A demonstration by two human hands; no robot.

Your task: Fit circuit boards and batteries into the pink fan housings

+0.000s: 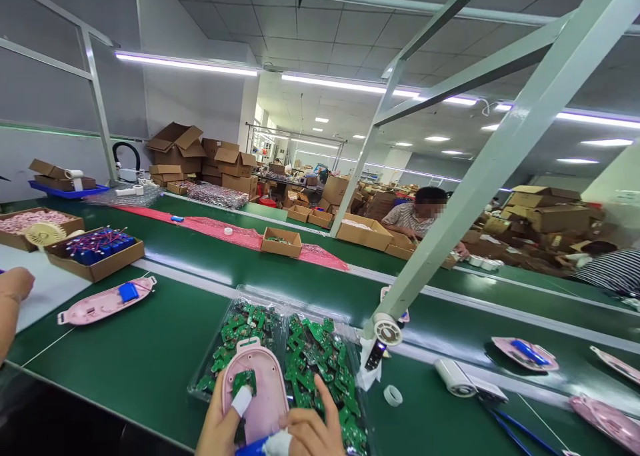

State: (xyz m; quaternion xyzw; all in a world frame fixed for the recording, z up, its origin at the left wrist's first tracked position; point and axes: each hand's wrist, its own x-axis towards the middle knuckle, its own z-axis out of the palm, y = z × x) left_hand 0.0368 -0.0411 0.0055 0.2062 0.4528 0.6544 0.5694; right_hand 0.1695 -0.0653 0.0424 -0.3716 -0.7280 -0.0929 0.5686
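Low in the middle of the head view, a pink plastic shell half (pixel 267 389) is tilted up over the trays. My left hand (pixel 217 419) grips its left side, the white-covered thumb pressing on a small green circuit board (pixel 244 381) inside. At the shell's lower right, my right hand (pixel 315 426) has curled fingers on the rim, with its forefinger raised. Its white-covered thumb lies against a blue battery (pixel 253 447), partly cut off by the frame edge. Behind both hands, a clear plastic tray (pixel 200 384) holds many loose green circuit boards (pixel 313 349).
A pink shell (pixel 107 303) with a blue battery lies left, near a co-worker's hand (pixel 17 284). A box of blue batteries (pixel 100 246) stands behind it. A slanting metal post (pixel 450 196) rises right of the tray. A tape roll (pixel 393 395) and more shells (pixel 525 354) lie right.
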